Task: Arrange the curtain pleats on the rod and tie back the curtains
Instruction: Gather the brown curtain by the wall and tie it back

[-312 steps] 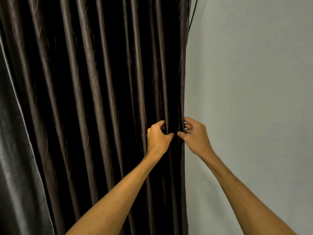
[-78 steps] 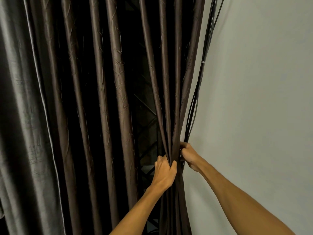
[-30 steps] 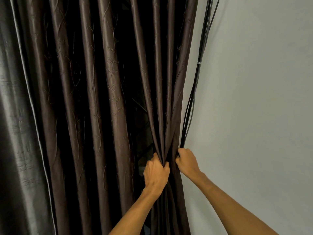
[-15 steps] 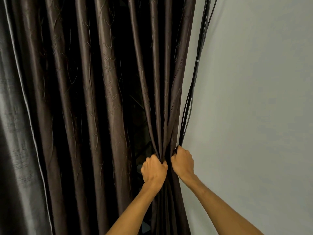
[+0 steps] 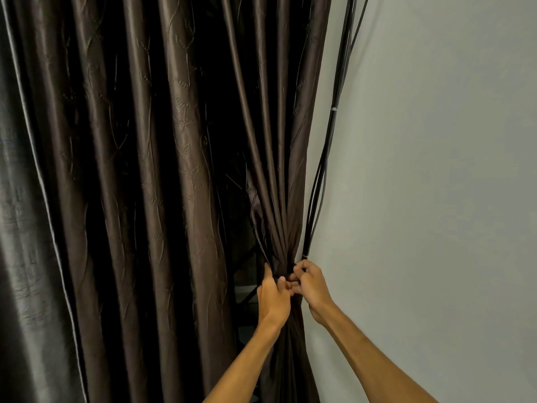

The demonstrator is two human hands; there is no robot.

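Your dark brown curtain (image 5: 162, 170) fills the left and middle of the view. It hangs with its long axis vertical, and its pleats run top to bottom with a faint embossed leaf pattern on the sheen. The pale grey wall (image 5: 436, 170) takes up the right side. At the far left a greyer panel (image 5: 17, 228) with a light piped edge overlaps the curtain.

The rightmost pleats (image 5: 279, 199) slant inward as they fall and are drawn into a tight waist low in the view, just beside the wall. Below the waist they drop straight down between your forearms. A bundle of thin black cables (image 5: 325, 158) runs down the wall next to the curtain's edge, with a small white tie (image 5: 334, 109) on it.

Your left hand (image 5: 273, 298) grips the waist from its left side, thumb lying up along the cloth. Your right hand (image 5: 312, 286) is curled at the waist's right front, fingertips pinching there and meeting the left hand's. You cannot tell whether it pinches fabric alone.
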